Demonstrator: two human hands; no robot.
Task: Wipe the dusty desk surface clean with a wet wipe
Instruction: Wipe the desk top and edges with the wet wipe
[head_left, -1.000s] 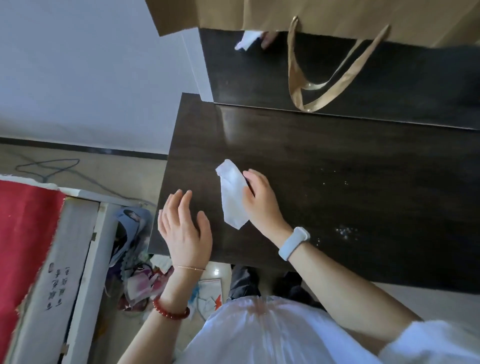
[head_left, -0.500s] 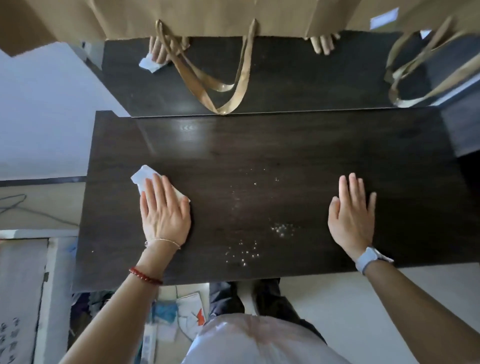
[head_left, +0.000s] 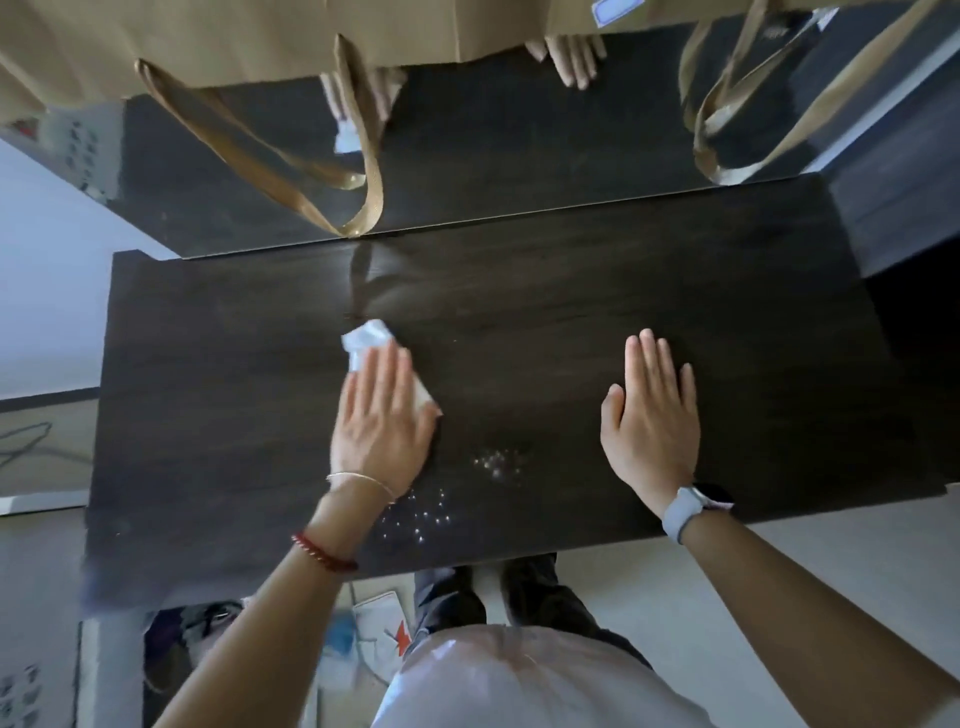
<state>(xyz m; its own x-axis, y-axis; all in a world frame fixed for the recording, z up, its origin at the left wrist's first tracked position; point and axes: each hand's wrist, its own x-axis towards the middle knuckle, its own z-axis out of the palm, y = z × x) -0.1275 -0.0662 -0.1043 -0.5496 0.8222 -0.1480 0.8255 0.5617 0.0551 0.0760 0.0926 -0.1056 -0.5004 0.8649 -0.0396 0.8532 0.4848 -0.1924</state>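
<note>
A dark wooden desk (head_left: 223, 395) fills the middle of the head view. My left hand (head_left: 382, 421) lies flat on a crumpled white wet wipe (head_left: 366, 338), pressing it to the desk left of centre; the wipe sticks out past my fingertips and at my thumb side. White dust specks (head_left: 496, 462) sit just right of that hand, and more specks (head_left: 421, 514) lie near the front edge by my wrist. My right hand (head_left: 652, 415) rests flat, fingers together, on the desk to the right, holding nothing.
A glossy dark back panel (head_left: 519, 156) rises behind the desk and mirrors my hands. Brown paper bags (head_left: 260, 36) with tan strap handles (head_left: 358, 208) hang over it. Clutter (head_left: 363, 634) lies on the floor under the desk's left front.
My left hand has slid the wipe rightward across the desk toward the dust specks. One second ago my right hand held the wipe; now it lies flat and bare at the right.
</note>
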